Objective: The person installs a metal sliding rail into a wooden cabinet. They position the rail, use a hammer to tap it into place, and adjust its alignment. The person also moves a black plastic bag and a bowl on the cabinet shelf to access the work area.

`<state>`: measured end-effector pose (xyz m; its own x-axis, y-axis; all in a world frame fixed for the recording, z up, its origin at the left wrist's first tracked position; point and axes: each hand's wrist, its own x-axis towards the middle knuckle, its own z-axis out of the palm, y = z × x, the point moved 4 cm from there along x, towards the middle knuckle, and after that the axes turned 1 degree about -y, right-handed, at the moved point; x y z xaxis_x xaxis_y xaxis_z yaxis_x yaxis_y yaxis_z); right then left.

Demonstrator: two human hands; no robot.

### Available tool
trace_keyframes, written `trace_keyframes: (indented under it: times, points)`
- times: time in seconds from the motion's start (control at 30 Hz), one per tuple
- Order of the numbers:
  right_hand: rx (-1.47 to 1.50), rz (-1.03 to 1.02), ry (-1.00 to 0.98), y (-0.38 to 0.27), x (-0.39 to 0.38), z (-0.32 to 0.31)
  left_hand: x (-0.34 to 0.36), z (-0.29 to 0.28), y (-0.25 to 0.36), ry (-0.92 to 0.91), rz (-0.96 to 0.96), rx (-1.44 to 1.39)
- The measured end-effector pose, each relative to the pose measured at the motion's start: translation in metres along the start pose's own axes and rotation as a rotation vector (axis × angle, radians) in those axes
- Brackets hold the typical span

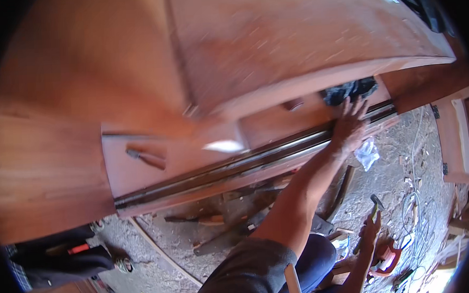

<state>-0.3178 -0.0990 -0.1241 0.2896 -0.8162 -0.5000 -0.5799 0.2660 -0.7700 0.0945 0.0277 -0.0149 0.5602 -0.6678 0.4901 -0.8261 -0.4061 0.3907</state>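
Note:
My left hand (352,121) reaches forward with its fingers spread. It lies over the dark double-grooved rail (277,150) along the cabinet's edge, its fingertips by a crumpled black plastic bag (343,92). Whether the fingers touch the bag I cannot tell. Down at the lower right, my right hand (370,229) is closed round the handle of a hammer (376,202), whose dark head points up. A tool with a wooden handle (153,160) rests on the reddish wooden panel (124,176) left of the rail.
A large wooden panel (303,42) slants overhead, partly blurred. Several tools and wood scraps lie on the rough floor (166,267) below the rail. A clear plastic bag (367,153), loose cables (415,206) and an orange-red tool (386,260) are at right. Dark cloth (65,261) is at lower left.

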Motion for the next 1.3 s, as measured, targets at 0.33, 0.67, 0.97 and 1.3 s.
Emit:
trace_keyframes:
  times: [0.33,0.67,0.97,1.3]
  points:
    - [-0.801,-0.737,-0.103,0.039,0.075,-0.064,-0.303,-0.176,0.057,0.002,-0.277,-0.084]
    - [-0.869,-1.081,-0.126,0.000,-0.063,0.032,-0.726,-0.268,0.054,-0.466,-1.426,0.146]
    - [-0.512,-1.191,-0.535,0.023,-0.284,0.157,-0.766,-0.242,0.035,-0.524,-1.420,0.084]
    - [-0.352,-1.161,-0.899,0.073,-0.399,0.223,-0.755,-0.257,0.059,-0.437,-1.313,0.070]
